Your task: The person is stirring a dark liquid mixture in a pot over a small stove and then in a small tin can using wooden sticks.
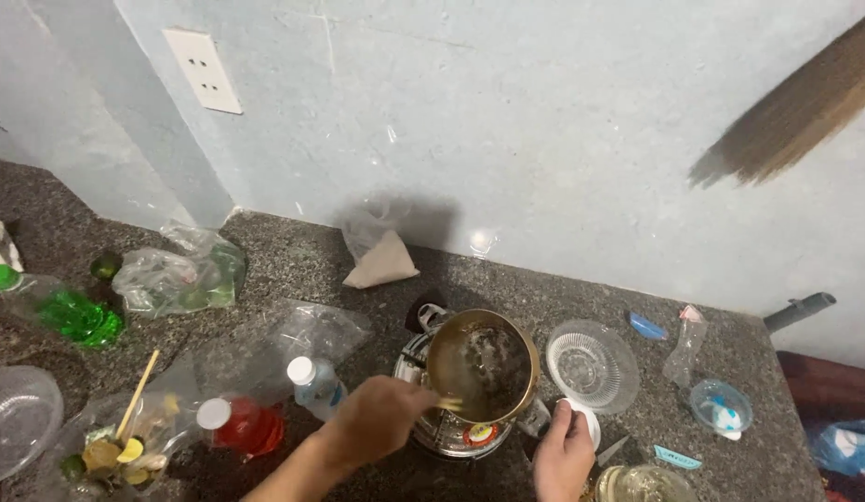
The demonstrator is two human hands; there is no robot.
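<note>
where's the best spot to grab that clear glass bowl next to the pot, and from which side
Probably the rim of the clear glass bowl, on its far right edge, from above. It sits upright and open with a thin flared lip that fingers could pinch. Its left side crowds the metal pot, and the right hand sits just below it, so the far right edge has the most room.

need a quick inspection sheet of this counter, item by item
surface: dark speckled stone counter, crowded.
job's things: brass pot on a small metal stove.
clutter: plastic bags, green bottle, red-filled bottle, glass bowl, small lidded cup.
hands: left hand holds a thin utensil in the pot; right hand grips a white piece beside the stove.
cables: nothing seen.
surroundings: pale blue wall, white socket.
</note>
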